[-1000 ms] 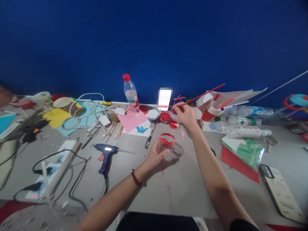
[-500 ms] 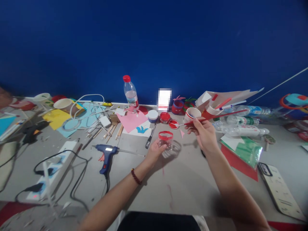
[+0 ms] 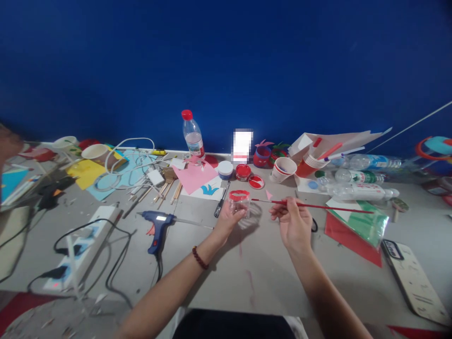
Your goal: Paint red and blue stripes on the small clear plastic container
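A small clear plastic cup [image 3: 239, 207] with a red-painted rim is held by my left hand [image 3: 228, 220], fingers round its side. My right hand [image 3: 292, 221] pinches a thin red paintbrush [image 3: 328, 207], held nearly level, its tip just right of the cup's rim. Behind them stand an open jar of red paint [image 3: 243, 172], its red-smeared lid [image 3: 256, 181] and a white-lidded jar [image 3: 225, 170]. A paper cup [image 3: 283, 170] is behind my right hand.
A blue glue gun [image 3: 158, 228] and a power strip [image 3: 84, 247] with cables lie left. Pink paper [image 3: 194, 175] and a bottle [image 3: 194, 136] stand behind. Plastic bottles [image 3: 363, 191], coloured sheets [image 3: 353, 238] and a phone [image 3: 413, 282] are right. A person's arm shows far left.
My right hand has moved down and nearer me, bringing the brush from over the red-smeared lid to beside the cup's rim. The cup in my left hand has shifted slightly left.
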`<state>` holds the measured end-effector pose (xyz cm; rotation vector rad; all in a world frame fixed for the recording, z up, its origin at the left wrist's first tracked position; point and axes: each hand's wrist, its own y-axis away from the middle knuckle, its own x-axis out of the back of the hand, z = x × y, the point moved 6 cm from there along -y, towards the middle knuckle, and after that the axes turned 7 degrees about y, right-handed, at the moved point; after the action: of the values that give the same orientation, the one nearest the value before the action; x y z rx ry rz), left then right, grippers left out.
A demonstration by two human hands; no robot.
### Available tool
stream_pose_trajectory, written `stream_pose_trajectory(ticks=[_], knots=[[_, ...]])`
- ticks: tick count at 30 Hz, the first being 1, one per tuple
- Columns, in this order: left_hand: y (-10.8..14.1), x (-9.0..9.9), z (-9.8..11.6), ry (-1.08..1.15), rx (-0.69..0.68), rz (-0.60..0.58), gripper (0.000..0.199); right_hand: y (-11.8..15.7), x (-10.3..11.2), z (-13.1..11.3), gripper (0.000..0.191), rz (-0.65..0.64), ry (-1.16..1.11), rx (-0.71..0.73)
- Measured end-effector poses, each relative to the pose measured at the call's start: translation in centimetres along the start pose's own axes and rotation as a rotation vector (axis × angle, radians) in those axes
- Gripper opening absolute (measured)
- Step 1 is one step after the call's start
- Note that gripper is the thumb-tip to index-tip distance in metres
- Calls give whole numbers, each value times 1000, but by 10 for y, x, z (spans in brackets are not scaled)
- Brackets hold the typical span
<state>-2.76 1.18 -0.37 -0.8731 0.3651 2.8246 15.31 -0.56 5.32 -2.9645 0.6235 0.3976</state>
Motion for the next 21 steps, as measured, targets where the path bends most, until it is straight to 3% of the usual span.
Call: stream_pose_trajectory(ticks=[9,21], knots=[[1,-1,-1,-42,-3,7,47,3,3,15,39,-26,12,-36],[2,0,-4,-94,-19,-11,50,9,-1,-1,32,-34,210,140]])
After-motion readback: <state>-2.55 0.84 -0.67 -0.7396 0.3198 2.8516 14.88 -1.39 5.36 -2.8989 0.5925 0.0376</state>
